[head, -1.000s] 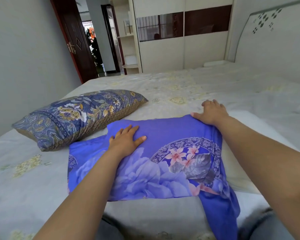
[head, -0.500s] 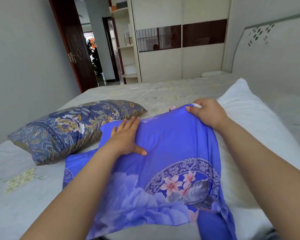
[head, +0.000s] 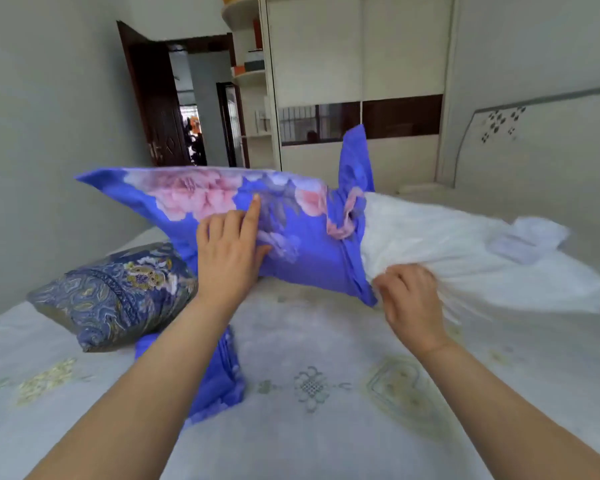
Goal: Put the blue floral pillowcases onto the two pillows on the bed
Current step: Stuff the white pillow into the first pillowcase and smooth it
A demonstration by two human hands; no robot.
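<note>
One blue floral pillowcase (head: 291, 237) sits partly drawn over a white pillow (head: 465, 244), both lifted off the bed (head: 326, 427) and held roughly level above it; the case covers the pillow's left portion, with its open end bunched near the middle and one flap standing upward. The person's left hand (head: 227, 251) lies against the near face of the covered part, index finger extended upward, thumb spread to the right, remaining fingers loosely bent, pressing on the fabric rather than closing round it. The right hand (head: 409, 296) is at the lower edge of the case's opening, fingers curled into the white pillow fabric just beside the blue hem; motion blur prevents telling exactly how much it pinches. A second blue floral pillowcase (head: 219, 379) lies crumpled on the bedspread beneath the left forearm. To the left rests a dark patterned pillow (head: 115, 292). Beyond stand a wardrobe (head: 357, 81), an open doorway (head: 187, 109) and the headboard (head: 541, 140).
</note>
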